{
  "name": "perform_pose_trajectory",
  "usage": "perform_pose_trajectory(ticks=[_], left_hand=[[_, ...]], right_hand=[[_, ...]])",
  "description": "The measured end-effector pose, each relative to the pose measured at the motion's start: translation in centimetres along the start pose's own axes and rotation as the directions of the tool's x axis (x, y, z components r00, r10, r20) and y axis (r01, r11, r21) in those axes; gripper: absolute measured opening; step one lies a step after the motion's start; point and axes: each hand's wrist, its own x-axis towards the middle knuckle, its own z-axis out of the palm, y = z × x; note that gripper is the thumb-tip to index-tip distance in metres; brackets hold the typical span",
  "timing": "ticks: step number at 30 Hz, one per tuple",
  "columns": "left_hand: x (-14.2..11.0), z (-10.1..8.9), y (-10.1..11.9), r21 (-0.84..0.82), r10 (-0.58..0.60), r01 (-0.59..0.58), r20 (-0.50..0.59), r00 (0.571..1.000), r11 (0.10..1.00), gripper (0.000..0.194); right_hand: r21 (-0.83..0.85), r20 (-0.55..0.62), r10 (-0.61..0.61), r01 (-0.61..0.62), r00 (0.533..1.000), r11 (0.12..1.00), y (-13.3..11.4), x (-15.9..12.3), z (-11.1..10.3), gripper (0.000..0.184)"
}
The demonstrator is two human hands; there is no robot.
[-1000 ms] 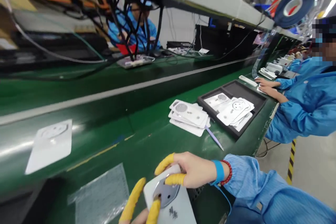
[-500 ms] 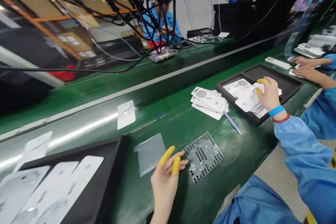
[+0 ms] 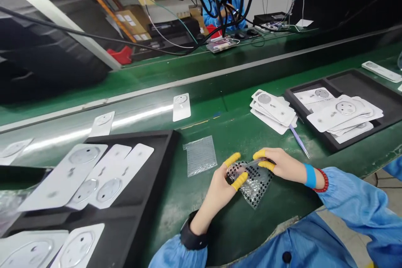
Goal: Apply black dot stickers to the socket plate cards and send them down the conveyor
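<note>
While a left tray (image 3: 150, 194) and right tray (image 3: 361, 81) hold white plates (image 3: 63, 182), the left hand (image 3: 221, 186) and right hand (image 3: 285, 165) pinch and partly hide a clear, black-dotted sheet (image 3: 255, 194).

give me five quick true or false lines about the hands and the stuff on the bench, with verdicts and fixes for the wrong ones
1. The left hand and the right hand both hold the dotted sheet. True.
2. The finger covers are green. False: they are yellow.
3. The clear plastic piece lies on the bench, left of the dotted sheet in the picture. True.
4. The purple tool lies inside a tray. False: it lies on the bench, by the stack of white plates.
5. The right wrist wears a blue band and a red bracelet. True.
</note>
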Motion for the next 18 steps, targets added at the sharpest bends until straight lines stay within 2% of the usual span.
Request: perform_pose_trajectory(ticks=[3, 5, 8, 11, 14, 16, 18], left_hand=[[-0.4, 0.1, 0.3, -0.164, -0.115, 0.122, 0.049, 0.992, 0.979, 0.034], [-0.7, 0.4, 0.3, -0.248, -0.155, 0.164, 0.052, 0.986, 0.955, 0.031], [-1.1, 0.8, 0.3, -0.361, -0.181, 0.185, 0.045, 0.982, 0.914, 0.036], [-1.2, 0.9, 0.5, -0.432, -0.184, 0.191, 0.057, 0.981, 0.881, 0.043], [-1.3, 1.1, 0.6, -0.458, -0.167, 0.163, 0.033, 0.985, 0.874, 0.036], [-1.6, 1.6, 0.6, -0.454, -0.149, 0.122, -0.024, 0.989, 0.883, 0.032], [-2.0, 2.3, 0.6, -0.43, -0.129, 0.081, -0.084, 0.988, 0.899, 0.036]], right_hand=[[-0.055, -0.13, -0.077, 0.071, 0.988, 0.996, -1.4, 0.5, -0.9, 0.023], [-0.085, -0.203, -0.162, 0.148, 0.966, 0.985, -2.4, 0.7, -0.6, 0.018], [-0.049, -0.127, -0.205, 0.2, 0.971, 0.979, -3.2, 0.7, 0.6, 0.015], [-0.054, -0.047, -0.154, 0.152, 0.987, 0.987, -3.2, 0.6, 1.8, 0.022], [-0.095, -0.039, -0.165, 0.161, 0.986, 0.982, -3.2, 0.6, 2.3, 0.022], [-0.119, -0.05, -0.186, 0.179, 0.981, 0.977, -3.5, 0.3, 2.3, 0.023], [-0.126, -0.076, -0.187, 0.176, 0.979, 0.976, -3.6, -0.6, 2.1, 0.029]])
